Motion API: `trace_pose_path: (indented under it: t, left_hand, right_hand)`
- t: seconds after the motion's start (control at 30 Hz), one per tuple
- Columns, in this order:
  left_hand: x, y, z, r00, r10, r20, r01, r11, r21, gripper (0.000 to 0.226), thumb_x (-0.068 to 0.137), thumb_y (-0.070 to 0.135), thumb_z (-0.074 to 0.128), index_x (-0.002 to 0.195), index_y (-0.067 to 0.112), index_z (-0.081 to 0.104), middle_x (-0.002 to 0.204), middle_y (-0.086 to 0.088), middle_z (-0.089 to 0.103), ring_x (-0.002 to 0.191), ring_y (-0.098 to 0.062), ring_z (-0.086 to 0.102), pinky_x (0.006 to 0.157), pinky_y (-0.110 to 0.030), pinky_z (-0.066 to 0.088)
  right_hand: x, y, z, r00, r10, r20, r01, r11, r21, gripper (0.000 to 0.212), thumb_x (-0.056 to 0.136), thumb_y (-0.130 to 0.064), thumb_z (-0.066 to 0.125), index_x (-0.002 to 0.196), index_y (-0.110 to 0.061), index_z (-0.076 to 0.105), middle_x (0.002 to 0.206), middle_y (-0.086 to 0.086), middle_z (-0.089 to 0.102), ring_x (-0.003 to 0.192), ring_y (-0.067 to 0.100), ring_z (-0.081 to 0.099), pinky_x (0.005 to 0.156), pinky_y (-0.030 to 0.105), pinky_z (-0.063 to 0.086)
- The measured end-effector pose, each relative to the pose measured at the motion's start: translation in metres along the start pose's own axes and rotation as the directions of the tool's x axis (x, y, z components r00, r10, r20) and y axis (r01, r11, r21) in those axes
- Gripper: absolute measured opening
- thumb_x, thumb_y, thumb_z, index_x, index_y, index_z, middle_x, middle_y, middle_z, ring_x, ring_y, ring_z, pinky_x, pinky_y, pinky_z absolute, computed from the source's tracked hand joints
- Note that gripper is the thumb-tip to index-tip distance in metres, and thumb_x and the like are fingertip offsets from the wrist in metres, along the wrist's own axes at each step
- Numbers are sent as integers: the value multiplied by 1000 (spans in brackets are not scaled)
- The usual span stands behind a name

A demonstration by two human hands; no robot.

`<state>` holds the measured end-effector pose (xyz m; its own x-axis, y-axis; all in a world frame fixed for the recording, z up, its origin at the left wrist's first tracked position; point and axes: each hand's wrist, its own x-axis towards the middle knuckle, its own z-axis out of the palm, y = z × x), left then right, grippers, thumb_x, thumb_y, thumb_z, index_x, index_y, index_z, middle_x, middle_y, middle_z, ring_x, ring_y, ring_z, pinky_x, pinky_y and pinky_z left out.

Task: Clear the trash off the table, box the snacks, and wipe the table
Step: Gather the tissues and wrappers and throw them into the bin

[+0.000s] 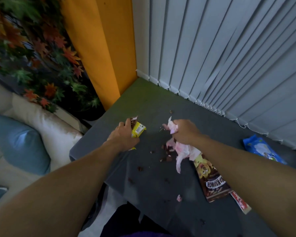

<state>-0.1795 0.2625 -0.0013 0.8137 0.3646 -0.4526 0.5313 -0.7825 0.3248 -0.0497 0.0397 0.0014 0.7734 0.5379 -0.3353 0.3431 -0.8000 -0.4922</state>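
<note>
1. The left hand [124,135] is over the far left part of the dark grey table [143,103]. Its fingers are curled round a small yellow-and-brown carton [138,129]. I cannot tell whether the carton touches the table.
2. The right hand [184,132] is closed in a fist round a crumpled pink-and-white tissue [182,152] near the table's middle. One wad sticks out beyond the knuckles, and the rest trails from the fist down onto the table.
3. Brown crumbs [167,152] lie just left of the trailing tissue. More are scattered toward the near edge.
4. A small pink scrap [179,197] lies alone on the table, well apart from both hands.
5. A brown cereal pack [214,182] lies flat beside the right forearm, which hides part of it. The tissue's tail overlaps the pack's far end.
6. A red stick pack [240,201] lies just beside the cereal pack's near end, also partly hidden by the forearm.
7. A blue pack [261,149] lies at the table's right side, near the blinds [229,57] and well apart from the hands.
8. Left of the table stands a pale sofa [41,120] with a blue cushion [20,142] on it. Behind the sofa are red and green leaves [32,48] and an orange pillar [101,48].
</note>
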Motion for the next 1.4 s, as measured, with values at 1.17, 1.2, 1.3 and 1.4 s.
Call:
trace_pose_path:
  t: [1.17, 1.2, 1.3, 1.4]
  left_hand:
    - [-146, -173, -66, 962, -131, -238, 98, 984, -146, 98, 76, 46, 71, 154, 26, 15, 131, -10, 44, 113, -38, 57, 93, -47, 50]
    - [-156, -187, -66, 958, -149, -246, 109, 979, -170, 96, 77, 45, 72, 154, 25, 17, 131, -10, 44, 113, -38, 57, 93, -46, 50]
    - [-185, -227, -61, 939, -210, -273, 151, 963, -222, 89, 82, 47, 70, 152, 26, 20, 130, -11, 43, 115, -41, 57, 92, -45, 48]
    - [-211, -267, -51, 922, -286, -260, 217, 940, -262, 91, 80, 47, 70, 152, 25, 20, 131, -12, 42, 117, -43, 56, 95, -49, 49]
  right_hand:
    - [-54, -227, 83, 908, -409, -89, 393, 907, -153, 29, 85, -19, 64, 67, -27, 43, 82, -4, 48, 74, 20, 47, 55, 30, 27]
    - [-58, -240, 93, 901, -428, -71, 416, 898, -142, 33, 85, -18, 63, 64, -28, 40, 81, -5, 46, 74, 20, 47, 54, 30, 25]
    - [-65, -276, 125, 878, -478, -26, 475, 876, -85, 39, 85, -16, 62, 60, -31, 36, 79, -5, 45, 72, 20, 46, 52, 29, 23]
    - [-70, -309, 158, 857, -515, 0, 513, 856, -65, 33, 87, -17, 58, 62, -28, 40, 80, -4, 47, 72, 21, 47, 54, 31, 26]
